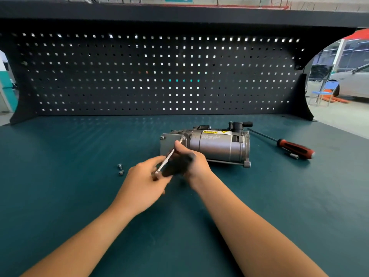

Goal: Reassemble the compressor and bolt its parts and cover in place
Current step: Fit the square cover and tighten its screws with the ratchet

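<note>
The compressor (215, 145) lies on the desk (79, 146), and the person is turning a bolt (182, 139) into its cover (169, 145), left hand (143, 182) and right hand (192, 160) both holding the thin driver (166, 159) with curled fingers; next, likely, the two loose bolts (120, 169) go in.

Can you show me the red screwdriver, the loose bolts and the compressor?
red screwdriver (295, 148): head view, on its handle.
loose bolts (121, 173): head view, on the nearer bolt's head.
compressor (215, 145): head view, on its silver cylinder.

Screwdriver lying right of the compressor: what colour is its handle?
Red with black inlays; the screwdriver handle shows clearly in the head view.
</note>
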`<state>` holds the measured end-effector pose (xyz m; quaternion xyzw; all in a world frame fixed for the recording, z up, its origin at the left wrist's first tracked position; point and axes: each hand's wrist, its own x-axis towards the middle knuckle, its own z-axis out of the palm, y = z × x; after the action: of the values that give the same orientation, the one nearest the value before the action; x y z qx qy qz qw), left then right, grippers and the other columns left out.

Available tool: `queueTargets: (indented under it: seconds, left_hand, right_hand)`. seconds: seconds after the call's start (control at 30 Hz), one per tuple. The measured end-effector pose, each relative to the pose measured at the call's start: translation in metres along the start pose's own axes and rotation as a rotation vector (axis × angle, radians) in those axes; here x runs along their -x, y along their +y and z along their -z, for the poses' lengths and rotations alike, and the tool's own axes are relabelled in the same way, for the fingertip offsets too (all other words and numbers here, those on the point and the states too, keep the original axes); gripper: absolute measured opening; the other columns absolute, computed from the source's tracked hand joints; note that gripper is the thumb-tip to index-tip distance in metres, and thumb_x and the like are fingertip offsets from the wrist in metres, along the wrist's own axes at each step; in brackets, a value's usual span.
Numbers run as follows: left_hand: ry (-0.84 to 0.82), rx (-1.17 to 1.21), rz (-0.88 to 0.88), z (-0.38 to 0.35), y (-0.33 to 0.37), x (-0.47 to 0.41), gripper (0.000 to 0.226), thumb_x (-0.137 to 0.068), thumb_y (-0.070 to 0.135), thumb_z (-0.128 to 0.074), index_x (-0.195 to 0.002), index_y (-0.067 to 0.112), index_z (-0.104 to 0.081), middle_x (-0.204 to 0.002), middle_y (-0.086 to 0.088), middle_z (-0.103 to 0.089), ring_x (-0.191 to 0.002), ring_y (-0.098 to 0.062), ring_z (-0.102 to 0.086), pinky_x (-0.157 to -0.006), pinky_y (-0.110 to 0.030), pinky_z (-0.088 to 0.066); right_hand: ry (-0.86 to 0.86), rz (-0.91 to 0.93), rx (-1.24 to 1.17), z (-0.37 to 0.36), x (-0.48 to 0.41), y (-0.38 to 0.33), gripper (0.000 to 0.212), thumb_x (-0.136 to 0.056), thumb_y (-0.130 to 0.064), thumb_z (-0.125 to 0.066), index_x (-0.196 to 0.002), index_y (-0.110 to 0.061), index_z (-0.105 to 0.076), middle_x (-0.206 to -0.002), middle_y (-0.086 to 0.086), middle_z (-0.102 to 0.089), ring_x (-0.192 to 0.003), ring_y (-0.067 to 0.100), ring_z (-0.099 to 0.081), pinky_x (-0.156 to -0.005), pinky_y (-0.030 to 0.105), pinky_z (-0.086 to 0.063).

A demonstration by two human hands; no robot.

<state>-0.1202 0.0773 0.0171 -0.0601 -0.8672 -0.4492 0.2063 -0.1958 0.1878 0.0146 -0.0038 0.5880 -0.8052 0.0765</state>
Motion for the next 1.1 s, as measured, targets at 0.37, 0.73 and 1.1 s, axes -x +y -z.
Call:
queueTargets:
  seconds: [0.37,0.73,1.1]
  left_hand:
    - [-0.149,1.206,0.769,0.011,0.011,-0.010,0.023,-0.092,0.009,-0.044,-0.090,-0.004,-0.063,-0.061,-0.004,-0.066,-0.035,-0.003,-0.049,-0.036,-0.013,-0.043]
    - [-0.168,1.027,0.525,0.006,0.012,-0.009,0.040,-0.088,-0.010,-0.040,-0.101,0.017,-0.066,-0.075,-0.007,-0.069,-0.035,-0.004,-0.038,-0.032,-0.013,-0.031]
    - [-0.133,0.901,0.407,-0.005,0.014,-0.003,0.046,-0.086,-0.011,-0.038,-0.111,0.020,-0.061,-0.080,-0.015,-0.070,-0.034,-0.009,-0.032,-0.032,-0.018,-0.027]
  right_hand:
    - [-0.030,-0.069,-0.026,-0.002,0.001,-0.002,0.025,-0.093,-0.033,-0.054,-0.074,-0.018,-0.061,-0.063,-0.008,-0.066,-0.054,0.005,-0.053,-0.055,0.023,-0.033]
    - [-0.042,-0.041,-0.030,-0.003,0.004,-0.003,0.026,-0.095,-0.031,-0.050,-0.083,-0.011,-0.061,-0.064,-0.002,-0.064,-0.046,0.007,-0.050,-0.051,0.021,-0.035]
    - [-0.063,-0.041,-0.068,-0.003,0.007,-0.006,0.026,-0.097,-0.025,-0.049,-0.077,-0.011,-0.058,-0.066,0.005,-0.058,-0.035,0.007,-0.045,-0.045,0.018,-0.038]
